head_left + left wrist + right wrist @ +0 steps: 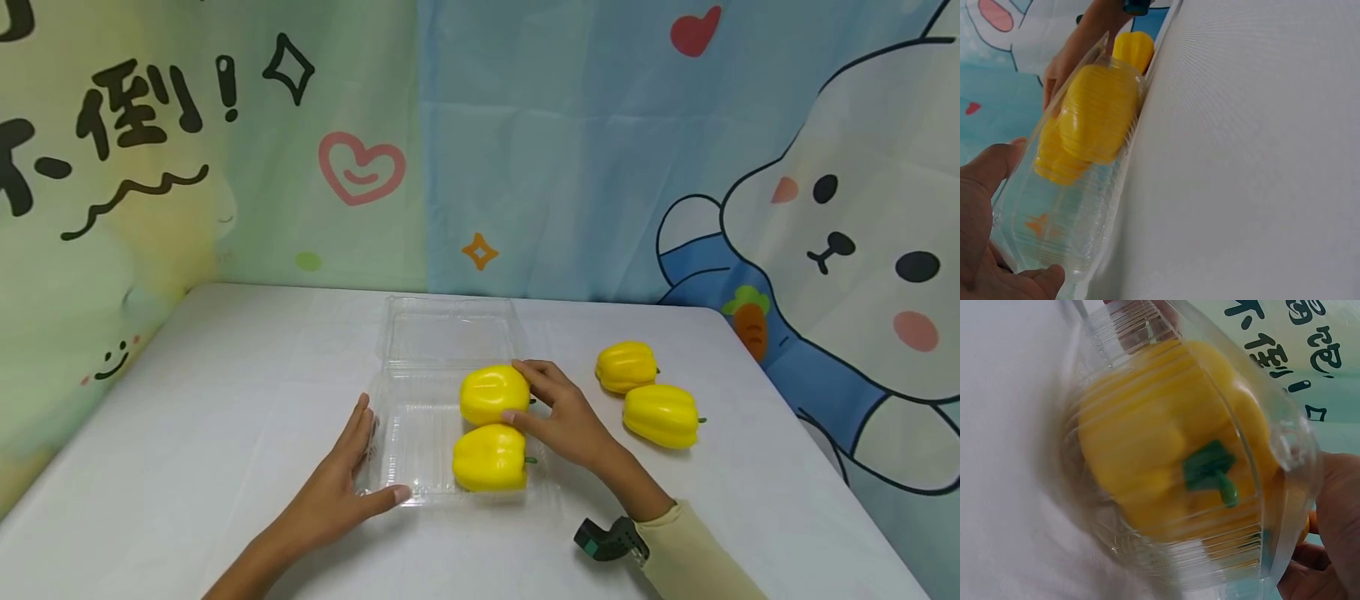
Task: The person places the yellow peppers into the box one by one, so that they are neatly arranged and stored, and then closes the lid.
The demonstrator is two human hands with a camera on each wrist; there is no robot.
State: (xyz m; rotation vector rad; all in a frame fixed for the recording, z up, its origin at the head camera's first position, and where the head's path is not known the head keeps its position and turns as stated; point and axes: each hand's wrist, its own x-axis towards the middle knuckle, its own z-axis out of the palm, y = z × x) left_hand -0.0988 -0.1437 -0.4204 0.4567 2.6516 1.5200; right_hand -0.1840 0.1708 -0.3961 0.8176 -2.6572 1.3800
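A clear plastic clamshell container (416, 450) lies on the white table with its lid (452, 329) folded back. Two yellow bell peppers sit in its right half, a rear pepper (491, 392) behind a front pepper (487, 460), which shows its green stem through the plastic wall in the right wrist view. My right hand (562, 417) holds the rear pepper between thumb and fingers, at its right side. At the container's left front corner, my left hand (341, 483) touches it with extended fingers along the left wall and the thumb by the front rim.
Two more yellow peppers, a farther one (626, 367) and a nearer one (662, 417), lie on the table right of the container. A dark wrist device (611, 539) is on the right wrist. A printed cloth backdrop (540, 167) rises behind the table (247, 400).
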